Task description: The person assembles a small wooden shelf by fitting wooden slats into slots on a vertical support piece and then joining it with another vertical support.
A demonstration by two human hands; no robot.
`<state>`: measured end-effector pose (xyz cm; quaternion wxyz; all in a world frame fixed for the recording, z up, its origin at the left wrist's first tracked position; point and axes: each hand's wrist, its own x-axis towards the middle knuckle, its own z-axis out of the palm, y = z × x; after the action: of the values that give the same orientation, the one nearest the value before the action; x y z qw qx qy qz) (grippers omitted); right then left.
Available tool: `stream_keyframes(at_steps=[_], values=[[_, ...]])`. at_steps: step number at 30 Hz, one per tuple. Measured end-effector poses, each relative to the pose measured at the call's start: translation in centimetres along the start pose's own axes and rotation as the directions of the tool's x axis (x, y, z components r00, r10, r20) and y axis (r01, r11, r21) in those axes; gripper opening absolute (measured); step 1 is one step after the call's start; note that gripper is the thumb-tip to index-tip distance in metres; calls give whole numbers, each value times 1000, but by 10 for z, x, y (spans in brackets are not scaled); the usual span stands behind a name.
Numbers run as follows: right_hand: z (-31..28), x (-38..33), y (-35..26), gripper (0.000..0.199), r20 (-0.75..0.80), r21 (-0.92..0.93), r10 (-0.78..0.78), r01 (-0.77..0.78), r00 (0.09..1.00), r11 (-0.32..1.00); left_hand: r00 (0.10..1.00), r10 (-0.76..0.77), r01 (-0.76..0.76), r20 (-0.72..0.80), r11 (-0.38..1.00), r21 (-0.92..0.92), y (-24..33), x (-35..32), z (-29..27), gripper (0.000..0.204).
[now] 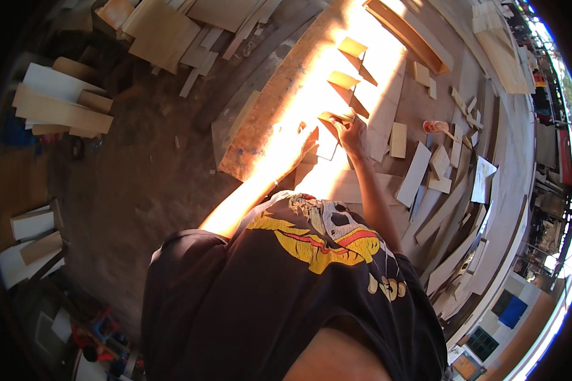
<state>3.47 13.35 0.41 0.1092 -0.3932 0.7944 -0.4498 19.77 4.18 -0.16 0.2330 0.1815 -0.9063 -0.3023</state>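
Note:
Several small wooden panels stand in a row on a sunlit board (pixel 260 136), among them a far panel (pixel 353 46) and a middle panel (pixel 343 80). Closest to me is a near wooden panel (pixel 328 117), its top edge pinched in the fingers of my right hand (pixel 353 134). My left hand (pixel 303 141) is just left of that panel, thumb and fingers apart, with nothing seen in it. Strong sunlight washes out much of this hand and the board, so whether it touches the panel is hard to see.
Right of the board lie wooden offcuts (pixel 414 173) and a red-and-white container (pixel 434 127). A long wooden frame (pixel 413 35) rests at the far right. Stacks of boards (pixel 162 35) are at the far left, with more panels (pixel 60 105) below them.

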Motion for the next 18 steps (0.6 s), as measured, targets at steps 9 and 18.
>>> stream_keyframes(at_steps=[9,18], values=[[-10,26,-8,18,5,-180,159,-155,987,971,1000,17,-17,25,1000,14,3,1,-8,35],[-3,11,8,10,-26,441,283,-244,959,864,999,-35,31,-39,995,-99,2,2,-2,40]])
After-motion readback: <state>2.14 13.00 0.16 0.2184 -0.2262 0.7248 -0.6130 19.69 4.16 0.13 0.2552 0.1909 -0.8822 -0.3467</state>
